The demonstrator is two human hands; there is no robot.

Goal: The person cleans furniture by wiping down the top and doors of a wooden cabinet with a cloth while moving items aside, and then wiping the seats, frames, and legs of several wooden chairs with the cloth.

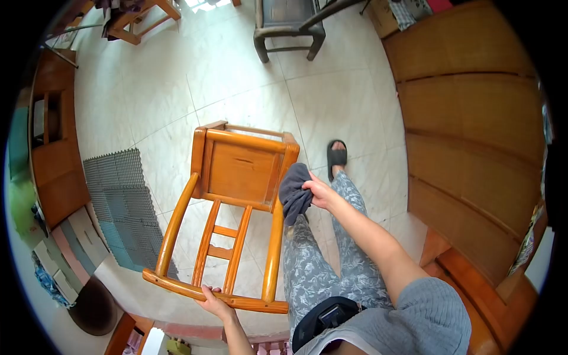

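A glossy orange-brown wooden chair (239, 165) stands before me, its backrest toward my body. My left hand (215, 303) is closed round the top rail of that backrest. In my right hand (319, 192) a dark grey cloth (294, 192) is bunched up, hanging beside the right edge of the seat. Whether the cloth touches the chair I cannot tell. Parts of the chair's legs are hidden under the seat.
A dark wooden chair (290, 29) stands farther off on the pale tiled floor (236, 97). Grey mats (121, 201) lie at the left, near a wooden cabinet (56, 177). Large brown wooden panels (467, 130) line the right side. My slippered foot (337, 157) is beside the chair.
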